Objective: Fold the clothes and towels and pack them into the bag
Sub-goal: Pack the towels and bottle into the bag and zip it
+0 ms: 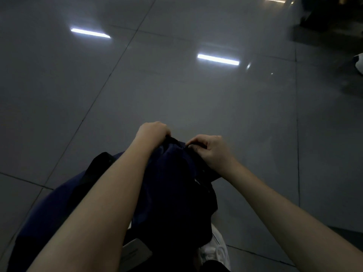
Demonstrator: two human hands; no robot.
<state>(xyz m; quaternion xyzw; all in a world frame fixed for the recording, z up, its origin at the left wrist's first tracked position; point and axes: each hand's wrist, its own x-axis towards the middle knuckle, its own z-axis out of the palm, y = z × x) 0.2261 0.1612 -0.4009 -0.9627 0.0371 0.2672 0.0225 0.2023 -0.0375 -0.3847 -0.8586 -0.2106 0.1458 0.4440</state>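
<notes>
A dark navy garment [172, 183] hangs in front of me over the grey tiled floor, bunched and partly draped toward the lower left. My left hand [152, 132] grips its top edge with curled fingers. My right hand [210, 149] pinches the same edge a little to the right, thumb and fingers closed on the cloth. The two hands are close together. No bag can be made out in the dim light.
Glossy grey floor tiles [196, 95] spread ahead, with two strip-light reflections. A white shoe [216, 250] shows under the garment. A flat white card-like thing [135, 252] lies at the bottom. Dark objects [330, 20] and a white item [359, 62] sit far right.
</notes>
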